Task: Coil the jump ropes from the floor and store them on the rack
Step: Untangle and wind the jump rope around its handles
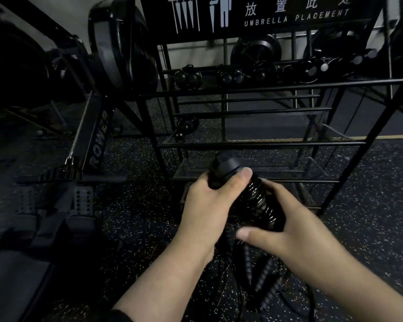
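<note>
My left hand [207, 201] sits just below the middle of the frame, fingers and thumb curled round the black handles of a jump rope [249, 194], whose capped ends poke up above my thumb toward the rack. My right hand [286, 226] is just to the right of it and touching the same bundle, fingers wrapped over the tight black coils of cord wound round the handles, thumb stretched out toward the left underneath. So both hands are closed on the one rope, held in the air in front of the lower bars of the rack [277, 145]. Below my hands, in the lower middle of the frame, more loose rope [265, 275] lies on the speckled dark floor [137, 205], beaded lengths and thin cord tangled together; I cannot tell how many ropes are in that heap. The rack is a black metal frame filling the upper right, with a sign [296, 17] on top reading "UMBRELLA PLACEMENT". Along its upper rails several coiled ropes [233, 76] already rest in a row, and one more coiled bundle [186, 126] sits lower down at the rack's left side. At the left of the frame stands a rowing machine [98, 140] marked "ROWER".
</note>
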